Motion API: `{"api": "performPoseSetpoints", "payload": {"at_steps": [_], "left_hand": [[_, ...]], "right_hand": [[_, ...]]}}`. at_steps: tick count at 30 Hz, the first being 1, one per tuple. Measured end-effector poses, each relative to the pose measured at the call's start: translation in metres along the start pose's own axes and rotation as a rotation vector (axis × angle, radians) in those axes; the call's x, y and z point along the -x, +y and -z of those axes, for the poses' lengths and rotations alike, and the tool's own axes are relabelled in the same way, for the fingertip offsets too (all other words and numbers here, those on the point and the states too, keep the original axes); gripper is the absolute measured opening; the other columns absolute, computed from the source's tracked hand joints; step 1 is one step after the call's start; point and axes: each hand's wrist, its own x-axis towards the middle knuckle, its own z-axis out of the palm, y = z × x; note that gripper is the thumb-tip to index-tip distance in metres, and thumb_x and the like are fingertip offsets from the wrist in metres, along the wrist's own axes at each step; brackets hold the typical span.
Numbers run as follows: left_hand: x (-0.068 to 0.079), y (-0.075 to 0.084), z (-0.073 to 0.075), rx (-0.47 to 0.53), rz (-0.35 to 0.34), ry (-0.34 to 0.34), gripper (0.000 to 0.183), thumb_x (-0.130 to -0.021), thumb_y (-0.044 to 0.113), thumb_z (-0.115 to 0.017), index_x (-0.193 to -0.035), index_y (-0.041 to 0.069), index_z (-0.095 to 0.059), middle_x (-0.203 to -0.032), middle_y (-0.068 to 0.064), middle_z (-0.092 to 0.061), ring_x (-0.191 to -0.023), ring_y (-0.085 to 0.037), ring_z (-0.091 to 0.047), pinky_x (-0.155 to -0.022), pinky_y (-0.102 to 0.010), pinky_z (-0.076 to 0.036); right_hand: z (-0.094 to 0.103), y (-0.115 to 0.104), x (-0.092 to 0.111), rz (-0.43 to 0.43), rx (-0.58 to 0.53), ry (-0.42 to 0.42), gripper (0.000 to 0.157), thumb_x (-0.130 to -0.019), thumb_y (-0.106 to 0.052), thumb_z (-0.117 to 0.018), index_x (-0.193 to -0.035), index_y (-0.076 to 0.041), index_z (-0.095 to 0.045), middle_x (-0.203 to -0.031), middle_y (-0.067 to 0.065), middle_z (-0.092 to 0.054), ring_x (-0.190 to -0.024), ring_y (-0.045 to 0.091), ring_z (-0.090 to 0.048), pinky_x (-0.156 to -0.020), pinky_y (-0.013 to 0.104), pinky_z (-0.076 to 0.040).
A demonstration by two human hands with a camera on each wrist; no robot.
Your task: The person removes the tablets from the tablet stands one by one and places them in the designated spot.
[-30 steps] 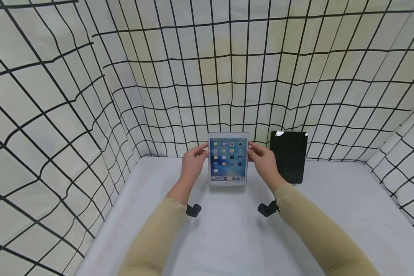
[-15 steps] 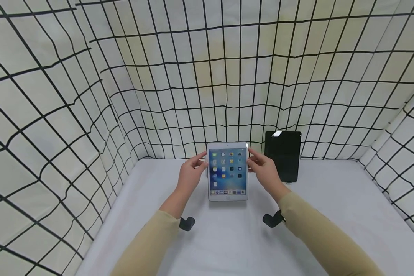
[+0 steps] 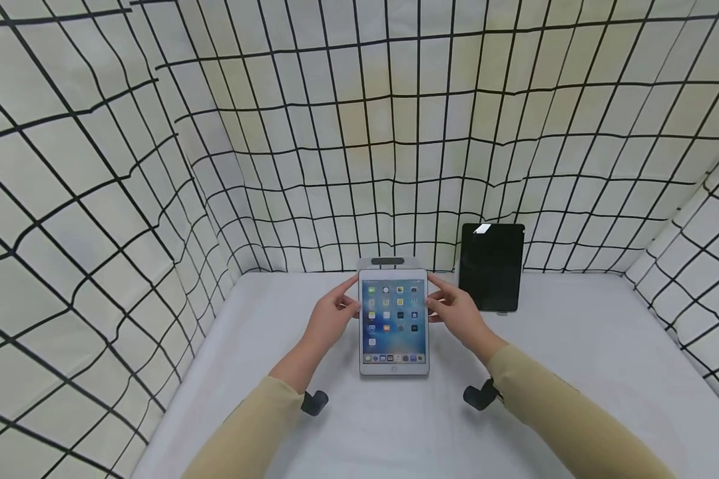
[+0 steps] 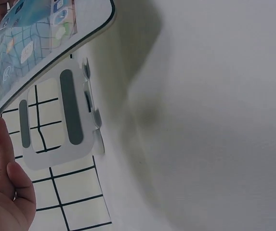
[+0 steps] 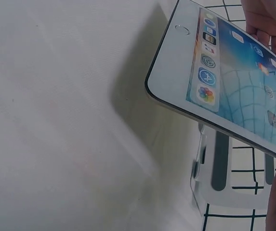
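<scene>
Both hands hold a white tablet (image 3: pixel 393 322) with its screen lit and app icons showing. My left hand (image 3: pixel 329 316) pinches its left edge, and my right hand (image 3: pixel 458 309) pinches the right edge. In the wrist views the tablet tilts over the white surface and casts a shadow there. Behind it stands a light grey tablet stand (image 4: pixel 51 160) with dark pads; the head view shows only its top above the tablet. The right wrist view has the home button end of the tablet (image 5: pixel 176 67) hanging apart from the stand (image 5: pixel 239 196).
A second tablet (image 3: pixel 491 269), black with a dark screen, stands upright to the right of my right hand. White cloth (image 3: pixel 389 426) covers the table. Walls with a black grid net (image 3: pixel 395 143) rise at the back and sides.
Both hands have brought the white tablet toward me and lower in the head view, away from the stand. The stand's top now shows behind it. The black tablet stays in place.
</scene>
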Motion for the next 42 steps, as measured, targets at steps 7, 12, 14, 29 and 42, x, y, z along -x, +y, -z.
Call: {"api": "performPoseSetpoints", "payload": {"at_steps": [7, 12, 14, 29, 42], "left_hand": [[0.002, -0.011, -0.003, -0.030, 0.078, -0.061, 0.056, -0.088, 0.024, -0.062, -0.136, 0.042, -0.040, -0.083, 0.002, -0.062, -0.081, -0.019, -0.063, -0.059, -0.028, -0.043], [0.003, -0.021, -0.005, -0.049, 0.092, -0.112, 0.058, -0.089, 0.020, -0.061, -0.139, 0.038, -0.038, -0.084, 0.000, -0.061, -0.080, -0.020, -0.064, -0.059, -0.028, -0.042], [0.002, -0.024, -0.006, -0.049, 0.096, -0.133, 0.059, -0.089, 0.019, -0.061, -0.140, 0.037, -0.037, -0.084, -0.001, -0.061, -0.078, -0.017, -0.064, -0.060, -0.028, -0.043], [-0.003, -0.042, -0.014, -0.057, 0.201, -0.231, 0.064, -0.085, 0.015, -0.065, -0.141, 0.029, -0.038, -0.096, -0.005, -0.058, -0.080, -0.017, -0.059, -0.068, -0.030, -0.047], [-0.006, -0.049, -0.016, -0.089, 0.237, -0.321, 0.072, -0.081, 0.007, -0.067, -0.143, 0.020, -0.034, -0.089, -0.006, -0.060, -0.072, -0.016, -0.061, -0.065, -0.029, -0.046]], "right_hand": [[-0.007, 0.013, -0.001, -0.100, -0.047, -0.044, 0.061, -0.089, -0.013, -0.061, -0.140, -0.035, -0.037, -0.101, 0.011, -0.058, -0.085, 0.023, -0.062, -0.072, 0.032, -0.055], [-0.013, 0.021, 0.001, -0.142, -0.065, -0.067, 0.061, -0.089, -0.011, -0.061, -0.141, -0.031, -0.037, -0.098, 0.013, -0.059, -0.080, 0.023, -0.063, -0.070, 0.032, -0.055], [-0.015, 0.024, 0.001, -0.159, -0.072, -0.067, 0.061, -0.088, -0.010, -0.061, -0.141, -0.029, -0.038, -0.097, 0.013, -0.059, -0.078, 0.022, -0.063, -0.069, 0.032, -0.055], [-0.025, 0.043, -0.006, -0.249, -0.102, -0.109, 0.062, -0.085, -0.002, -0.061, -0.140, -0.016, -0.039, -0.095, 0.013, -0.057, -0.075, 0.021, -0.061, -0.066, 0.032, -0.055], [-0.031, 0.058, -0.010, -0.257, 0.033, -0.199, 0.073, -0.081, 0.000, -0.062, -0.145, -0.018, -0.031, -0.096, 0.011, -0.053, -0.076, 0.020, -0.060, -0.064, 0.030, -0.054]]}}
